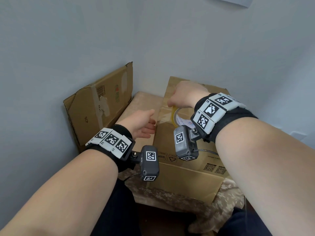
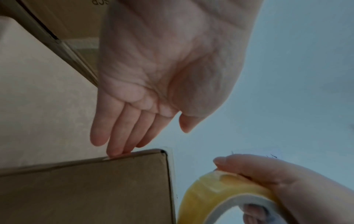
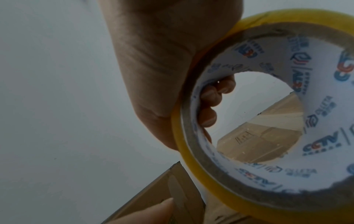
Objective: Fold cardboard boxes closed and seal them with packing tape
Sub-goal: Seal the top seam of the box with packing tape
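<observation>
Head view: the right hand (image 1: 185, 96) grips the tape roll (image 1: 175, 116) above the cardboard box (image 1: 184, 174) on a patterned table (image 1: 143, 101). Beside it, the left hand (image 1: 141, 124), fingers straight, touches the box's top edge. A flattened carton (image 1: 98, 106) leans against the wall behind.

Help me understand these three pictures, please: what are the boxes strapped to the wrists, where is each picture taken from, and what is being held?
No machine here: a person works bare-handed, with small cameras and marker bands strapped to both wrists. The large picture comes from a head-worn camera looking down; the other two look along each hand from the wrist. A closed cardboard box sits on a cloth-covered surface, and a flattened carton leans against the wall. The right hand grips a roll of yellowish packing tape, fingers through its core, over the box top. The left hand is open, fingertips touching the box's top edge where a tape strip lies.
</observation>
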